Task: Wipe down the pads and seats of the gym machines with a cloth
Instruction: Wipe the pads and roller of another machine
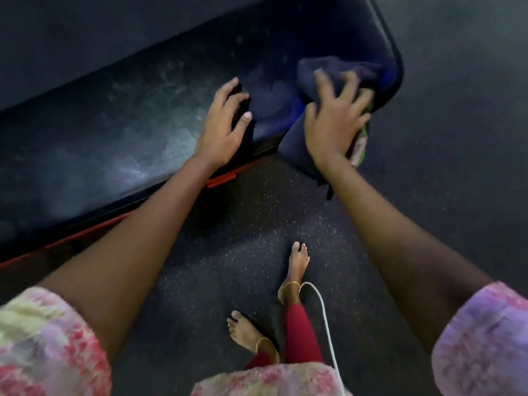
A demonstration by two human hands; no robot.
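A long black padded bench seat point(120, 130) runs from lower left to upper right, with dull smears on its surface. My right hand point(337, 118) presses a dark blue cloth point(297, 144) against the pad's rounded end, fingers spread over it. Part of the cloth hangs down off the near edge. My left hand point(223, 127) rests on the near edge of the pad, fingers loosely bent, and whether it holds anything I cannot tell. The picture is blurred around the right hand.
A red frame rail point(85, 235) runs under the bench's near side. Dark speckled rubber floor point(228, 224) lies below, with my bare feet point(297, 264) on it. A white cable point(323, 310) hangs down by my right leg.
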